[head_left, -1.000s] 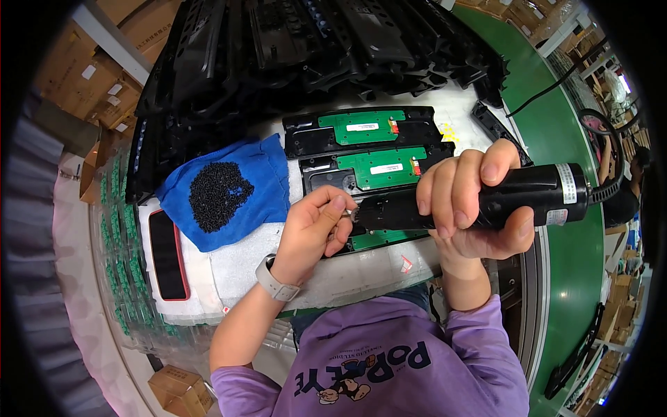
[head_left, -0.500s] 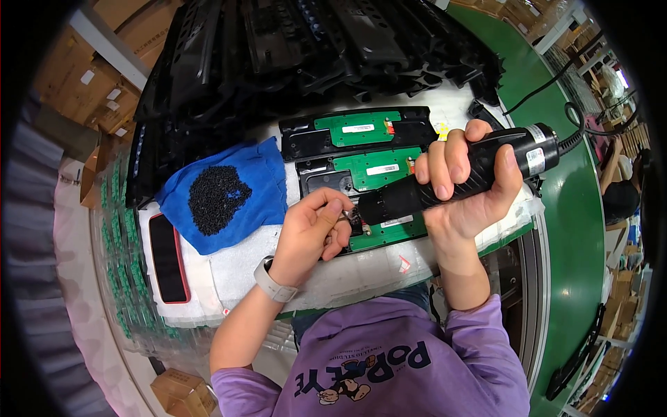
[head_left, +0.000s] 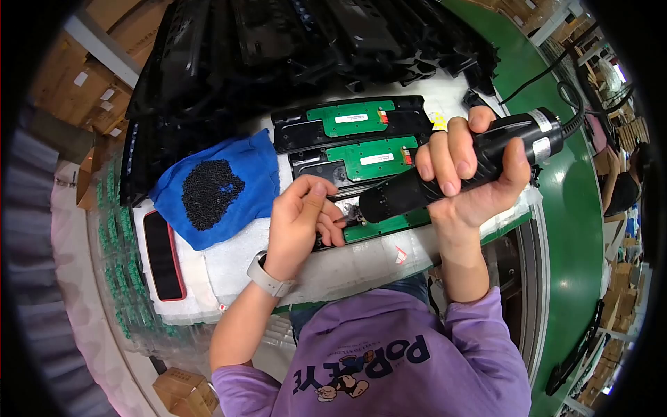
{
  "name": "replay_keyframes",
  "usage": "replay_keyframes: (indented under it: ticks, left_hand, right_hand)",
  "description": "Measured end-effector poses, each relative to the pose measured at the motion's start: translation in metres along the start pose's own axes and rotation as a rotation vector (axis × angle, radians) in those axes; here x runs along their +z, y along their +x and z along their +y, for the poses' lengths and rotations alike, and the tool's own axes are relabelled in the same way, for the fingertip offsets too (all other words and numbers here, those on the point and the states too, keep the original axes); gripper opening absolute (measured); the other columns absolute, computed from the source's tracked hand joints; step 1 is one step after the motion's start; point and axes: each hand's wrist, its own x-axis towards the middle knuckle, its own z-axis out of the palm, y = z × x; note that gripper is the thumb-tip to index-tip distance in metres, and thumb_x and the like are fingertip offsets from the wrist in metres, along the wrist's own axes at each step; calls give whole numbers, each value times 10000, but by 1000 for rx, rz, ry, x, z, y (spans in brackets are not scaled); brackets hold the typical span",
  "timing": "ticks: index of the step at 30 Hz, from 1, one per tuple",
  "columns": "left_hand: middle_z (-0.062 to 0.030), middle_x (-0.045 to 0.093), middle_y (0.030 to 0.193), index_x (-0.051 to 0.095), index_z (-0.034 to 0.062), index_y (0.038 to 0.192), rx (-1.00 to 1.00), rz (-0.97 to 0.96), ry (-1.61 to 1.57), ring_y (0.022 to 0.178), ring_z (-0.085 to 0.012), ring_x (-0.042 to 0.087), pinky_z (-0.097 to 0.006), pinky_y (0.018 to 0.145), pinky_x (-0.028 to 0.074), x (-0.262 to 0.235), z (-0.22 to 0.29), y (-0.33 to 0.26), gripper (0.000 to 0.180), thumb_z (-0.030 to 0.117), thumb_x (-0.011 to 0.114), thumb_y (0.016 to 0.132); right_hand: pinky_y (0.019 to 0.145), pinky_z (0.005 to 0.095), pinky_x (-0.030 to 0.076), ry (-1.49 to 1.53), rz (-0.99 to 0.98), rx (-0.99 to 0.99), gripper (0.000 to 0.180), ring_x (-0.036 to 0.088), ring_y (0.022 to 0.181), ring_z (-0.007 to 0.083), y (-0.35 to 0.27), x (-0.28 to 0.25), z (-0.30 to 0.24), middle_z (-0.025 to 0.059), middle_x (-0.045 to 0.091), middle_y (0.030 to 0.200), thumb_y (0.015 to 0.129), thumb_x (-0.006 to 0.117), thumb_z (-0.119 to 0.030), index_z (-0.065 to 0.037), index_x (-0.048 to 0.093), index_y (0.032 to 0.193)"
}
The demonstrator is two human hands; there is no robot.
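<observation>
My right hand (head_left: 469, 163) is wrapped round a black corded electric screwdriver (head_left: 410, 191), held slanting down to the left. Its tip is over the left part of the nearest black panel, which carries a green circuit board (head_left: 392, 226) partly covered by the tool. Beside the tip is my left hand (head_left: 302, 215), with its fingers curled and thumb bent in; whatever they hold is too small to make out. Two more black panels with green boards lie beyond, a middle board (head_left: 372, 160) and a far board (head_left: 351, 118). To the left, a pile of small black screws (head_left: 210, 194) rests on a blue cloth (head_left: 257, 167).
A red-edged phone (head_left: 165, 257) lies left of the cloth on the white padded table. Long black plastic parts (head_left: 292, 48) are stacked across the back. Green boards in clear trays (head_left: 118, 257) stand at the left. The tool's cable (head_left: 570, 104) runs off at the right.
My left thumb and index finger have drawn apart slightly and back from the screwdriver's tip. The right hand keeps its grip on the tool. The whole view has shifted a little.
</observation>
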Motion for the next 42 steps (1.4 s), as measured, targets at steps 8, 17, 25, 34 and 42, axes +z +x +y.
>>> replay_keyframes:
  ticks: [8,17,25,34,42]
  left_hand:
    - [-7,532,580,524,20,920,-14,-97,88,408,-32,389,-176,374,274,-2,3,-4,143,160,552,907]
    - [-8,518,566,527,12,930,-1,-120,55,398,-25,367,-173,377,259,0,8,-5,140,151,540,913]
    - [31,427,505,538,9,909,40,-156,24,407,-19,322,-173,394,236,-3,-1,-2,210,211,490,942]
    - [47,399,558,546,16,905,20,-153,-113,470,-17,305,-177,435,214,-4,-1,-3,203,204,476,934]
    - [-45,606,724,570,-7,967,115,-68,-89,530,-45,452,-156,480,312,-5,1,-3,136,61,592,852]
  right_hand:
    - [438,248,397,-401,-230,143,439,472,413,106,-9,5,-45,9,478,567,764,663,-367,-35,428,928]
    - [447,196,388,-429,-72,181,449,474,494,72,-18,7,-44,52,538,623,623,780,-220,42,494,850]
    - [470,170,373,-661,-158,241,329,489,521,54,-19,8,-41,19,550,621,561,743,-94,12,528,787]
    - [475,177,385,-603,-109,200,258,503,528,65,-24,15,-35,36,547,643,597,685,-56,18,517,778]
    - [531,285,422,-275,-179,-37,446,462,441,110,-9,6,-31,1,472,616,830,573,-443,-53,445,1005]
